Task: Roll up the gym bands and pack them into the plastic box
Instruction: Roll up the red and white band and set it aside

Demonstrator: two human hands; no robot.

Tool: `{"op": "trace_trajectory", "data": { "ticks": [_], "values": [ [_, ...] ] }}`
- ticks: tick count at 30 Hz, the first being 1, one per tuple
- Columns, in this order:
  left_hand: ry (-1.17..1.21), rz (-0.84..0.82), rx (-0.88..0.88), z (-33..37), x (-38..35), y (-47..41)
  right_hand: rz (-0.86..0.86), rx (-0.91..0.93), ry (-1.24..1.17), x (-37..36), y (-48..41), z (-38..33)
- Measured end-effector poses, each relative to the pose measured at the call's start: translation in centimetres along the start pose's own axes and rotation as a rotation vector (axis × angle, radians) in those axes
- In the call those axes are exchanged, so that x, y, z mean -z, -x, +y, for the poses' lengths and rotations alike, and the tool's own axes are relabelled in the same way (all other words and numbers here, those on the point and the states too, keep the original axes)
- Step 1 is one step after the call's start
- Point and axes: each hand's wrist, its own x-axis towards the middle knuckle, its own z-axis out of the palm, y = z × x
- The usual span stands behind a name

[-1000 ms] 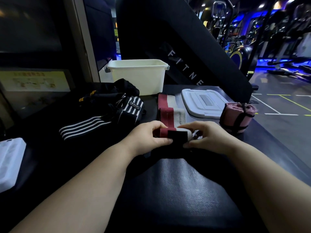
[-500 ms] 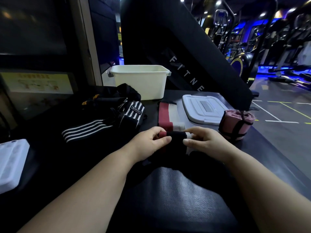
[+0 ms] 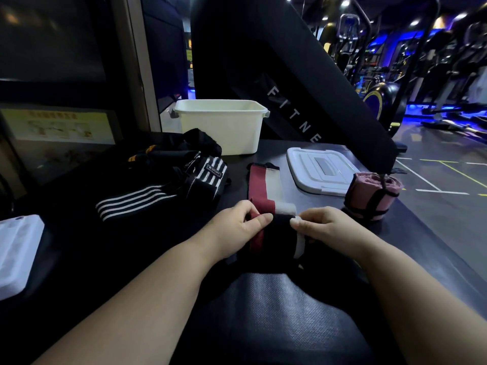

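At frame centre, the red-white band is pinched at its rolled end by the left hand and right hand. Soft, light fabric is judged; both roll edges should be held.

The rolled near end of the red and white band is mostly covered by the left hand and right hand pinching it. Most of their fingers curl out of sight behind the roll, so how many turns are wound cannot be told. Both forearms run off the near edge. A white ribbed object is cropped by the left edge; possibly a lid. The plastic box hides its inside behind its wall. The far-left yellow notice is too blurred to read. The dark heap of bands merges into shadow.
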Motion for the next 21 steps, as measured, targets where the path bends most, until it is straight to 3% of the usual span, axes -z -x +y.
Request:
{"op": "trace_trajectory", "data": {
  "ticks": [4, 8, 10, 15, 21],
  "values": [
    [-0.086, 0.117, -0.011, 0.3, -0.3, 0.6, 0.029, -0.021, 0.037, 0.0, 0.0, -0.2],
    [-0.034, 0.277, -0.224, 0.4, -0.3, 0.7, 0.056, -0.025, 0.013, -0.2, 0.2, -0.5],
    [0.02, 0.227, -0.292, 0.7, -0.4, 0.8, 0.081, -0.038, 0.004, -0.4, 0.2, -0.5],
    [0.057, 0.073, -0.225, 0.1, 0.3, 0.9, 0.27, -0.074, 0.035, -0.4, -0.2, -0.1],
    [-0.013, -0.016, -0.215, 0.1, 0.9, 1.1, 0.218, -0.229, -0.355, -0.5, -1.9, -1.6]
  ]
}}
